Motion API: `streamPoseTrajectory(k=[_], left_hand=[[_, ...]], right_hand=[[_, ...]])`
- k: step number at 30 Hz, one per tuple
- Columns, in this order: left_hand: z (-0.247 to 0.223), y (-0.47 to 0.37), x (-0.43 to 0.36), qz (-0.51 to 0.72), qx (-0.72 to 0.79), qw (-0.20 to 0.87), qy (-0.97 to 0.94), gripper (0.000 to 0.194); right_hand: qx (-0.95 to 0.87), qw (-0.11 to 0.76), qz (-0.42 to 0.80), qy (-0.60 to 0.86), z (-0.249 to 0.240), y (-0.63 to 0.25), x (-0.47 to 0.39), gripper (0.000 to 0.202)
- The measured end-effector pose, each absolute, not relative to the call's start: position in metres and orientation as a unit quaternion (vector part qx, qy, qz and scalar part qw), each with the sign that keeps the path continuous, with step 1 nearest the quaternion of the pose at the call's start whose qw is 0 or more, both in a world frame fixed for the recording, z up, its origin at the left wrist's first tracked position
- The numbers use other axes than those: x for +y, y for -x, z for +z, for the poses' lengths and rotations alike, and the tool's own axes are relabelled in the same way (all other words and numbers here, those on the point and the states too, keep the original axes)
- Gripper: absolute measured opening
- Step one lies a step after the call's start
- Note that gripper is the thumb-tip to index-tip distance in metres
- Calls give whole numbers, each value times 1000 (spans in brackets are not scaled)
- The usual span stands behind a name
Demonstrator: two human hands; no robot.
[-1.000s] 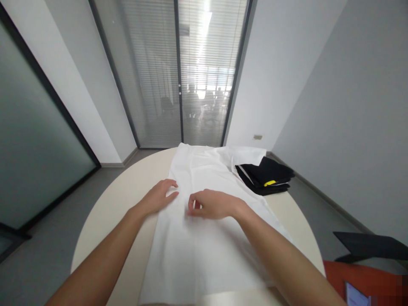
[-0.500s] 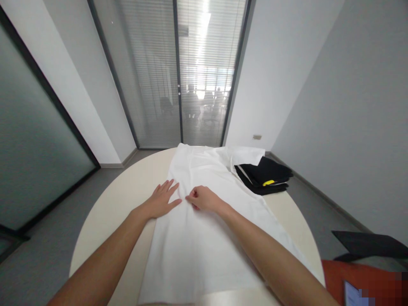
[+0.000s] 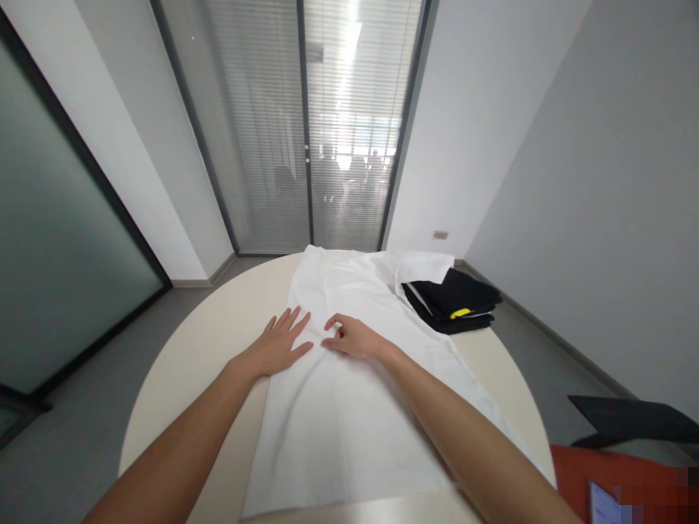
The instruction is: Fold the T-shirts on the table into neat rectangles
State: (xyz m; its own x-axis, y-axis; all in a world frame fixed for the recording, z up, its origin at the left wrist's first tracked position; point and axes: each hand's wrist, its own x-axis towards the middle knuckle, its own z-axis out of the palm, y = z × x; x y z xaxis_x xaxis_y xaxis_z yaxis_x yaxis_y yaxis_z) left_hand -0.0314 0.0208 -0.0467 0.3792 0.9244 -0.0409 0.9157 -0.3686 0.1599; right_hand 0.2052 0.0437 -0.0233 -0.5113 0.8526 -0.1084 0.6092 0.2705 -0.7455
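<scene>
far left of the fingers, a grey-green frosted glass panel [image 3: 49, 218] in a black frame, and then in comes the round cream table [image 3: 186, 356]. here's the left hand [image 3: 274, 348], palm down on the left edge of the white cloth garment [image 3: 333, 437], fingers fanned well apart, thumb pointing toward the other hand. the garment lies spread beneath both sets of fingers, running beyond the fingertips to the table's far side and back under the right forearm, a long crease slanting down and left from the right thumb. and there's the right hand [image 3: 352, 338], just beside the left fingertips, over the cloth: forefinger and thumb tips a little apart, the rest curled under, and whether those pinch fabric i cannot tell! right of those fingers and farther off, a folded black fabric stack [image 3: 470, 291] with a yellow patch [image 3: 460, 314], a white flap of the garment lying over its edge. nearer, well right of the fingers, an orange-red chair seat [image 3: 571, 466].
</scene>
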Motion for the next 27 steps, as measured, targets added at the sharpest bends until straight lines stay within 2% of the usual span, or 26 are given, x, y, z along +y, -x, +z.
streamPoseTrajectory(k=[6, 10, 17, 21, 27], left_hand=[[-45, 31, 21, 15, 557, 93, -825, 88], [-45, 30, 20, 16, 558, 96, -824, 92], [-44, 29, 19, 10, 564, 93, -820, 96], [-43, 29, 18, 17, 562, 94, -822, 95], [-41, 27, 18, 1, 566, 98, -819, 99]], right_hand=[[-806, 80, 395, 432, -6, -213, 38, 74], [-777, 2, 478, 410, 10, -217, 31, 82], [-749, -40, 562, 349, 16, -211, 25, 71], [-738, -76, 590, 319, 15, -210, 25, 52], [-711, -131, 597, 347, 10, -213, 29, 40]])
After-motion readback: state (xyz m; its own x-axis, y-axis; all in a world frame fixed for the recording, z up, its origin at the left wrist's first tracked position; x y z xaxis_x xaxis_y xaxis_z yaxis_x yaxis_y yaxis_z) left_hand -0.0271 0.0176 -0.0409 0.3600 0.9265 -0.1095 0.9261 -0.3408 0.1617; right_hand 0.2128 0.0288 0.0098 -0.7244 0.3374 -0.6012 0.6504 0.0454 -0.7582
